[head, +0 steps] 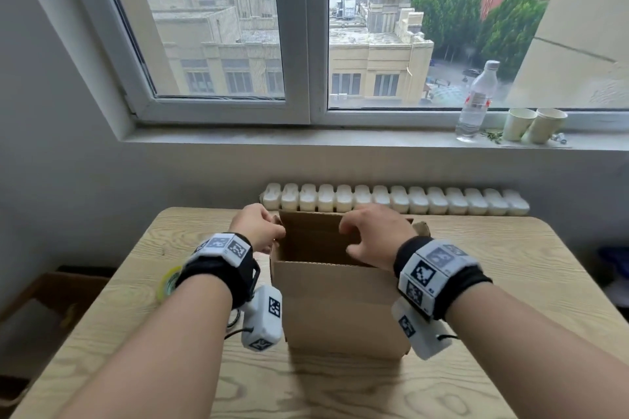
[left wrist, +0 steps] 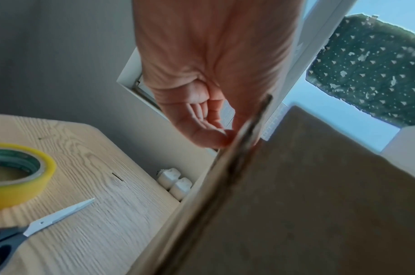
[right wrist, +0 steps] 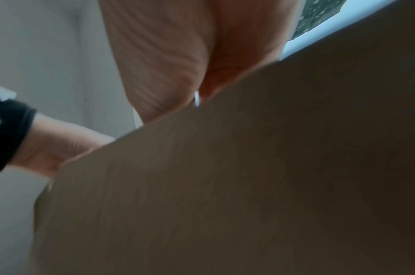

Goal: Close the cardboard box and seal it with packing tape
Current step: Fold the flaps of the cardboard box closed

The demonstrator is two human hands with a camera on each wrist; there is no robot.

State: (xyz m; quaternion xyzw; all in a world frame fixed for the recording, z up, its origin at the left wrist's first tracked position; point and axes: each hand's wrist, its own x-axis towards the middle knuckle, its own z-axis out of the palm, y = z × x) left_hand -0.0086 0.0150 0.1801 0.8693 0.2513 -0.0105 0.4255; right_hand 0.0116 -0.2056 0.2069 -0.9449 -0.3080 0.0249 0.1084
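Observation:
A brown cardboard box (head: pixel 340 303) stands upright on the wooden table (head: pixel 493 265) with its top open and its flaps raised. My left hand (head: pixel 262 228) is at the box's top left corner. In the left wrist view its curled fingers (left wrist: pixel 213 130) pinch the edge of the left flap (left wrist: pixel 296 204). My right hand (head: pixel 371 235) reaches over the opening, its fingers curled on the far flap. The right wrist view is blurred: the palm (right wrist: pixel 178 65) shows above cardboard (right wrist: pixel 249 176) that hides the fingers. A yellow tape roll (left wrist: pixel 18 176) lies left of the box.
Scissors (left wrist: pixel 37 223) lie on the table beside the tape. A white radiator (head: pixel 394 199) runs behind the table. On the window sill stand a water bottle (head: pixel 476 102) and two paper cups (head: pixel 534 124). A brown object (head: pixel 51 299) sits on the floor at left.

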